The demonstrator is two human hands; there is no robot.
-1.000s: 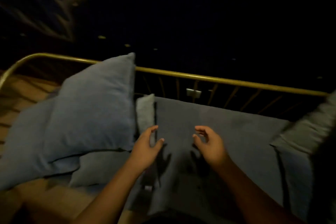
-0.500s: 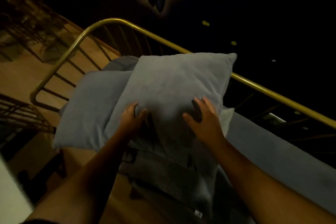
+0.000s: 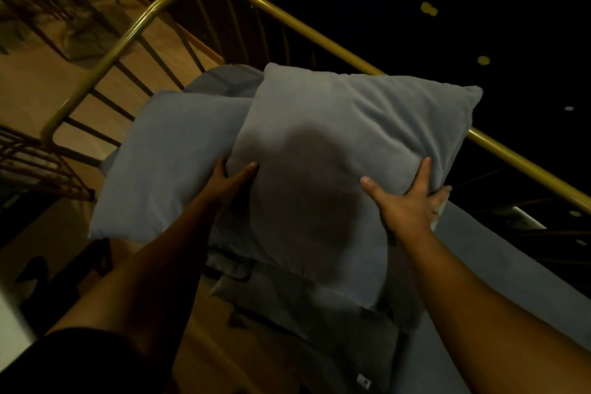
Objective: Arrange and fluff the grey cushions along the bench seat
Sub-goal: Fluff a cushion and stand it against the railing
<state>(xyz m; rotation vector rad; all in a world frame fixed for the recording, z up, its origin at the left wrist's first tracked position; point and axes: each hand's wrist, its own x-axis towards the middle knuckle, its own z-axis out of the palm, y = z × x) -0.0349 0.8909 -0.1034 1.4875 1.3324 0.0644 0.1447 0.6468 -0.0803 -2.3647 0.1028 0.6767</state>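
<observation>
A large grey cushion [image 3: 345,150] is held up in the middle of the view, tilted, with a dark shadow across its front. My left hand [image 3: 235,177] grips its left edge, thumb on the front. My right hand [image 3: 412,198] clasps its lower right edge, fingers wrapped behind. A second grey cushion [image 3: 166,166] lies to the left, partly under the first. Another grey cushion [image 3: 224,80] peeks out behind them. A flatter grey cushion [image 3: 319,313] lies below, over the grey seat pad [image 3: 479,265].
A brass rail [image 3: 351,54] with dark spindles curves around the bench's left end and runs back right. Wooden floor [image 3: 38,89] lies to the left. A white edge [image 3: 9,339] shows at bottom left. The background is dark.
Both hands went from hovering empty above the seat pad to grasping the big cushion's sides. The cushion has risen and my hands have spread to its edges.
</observation>
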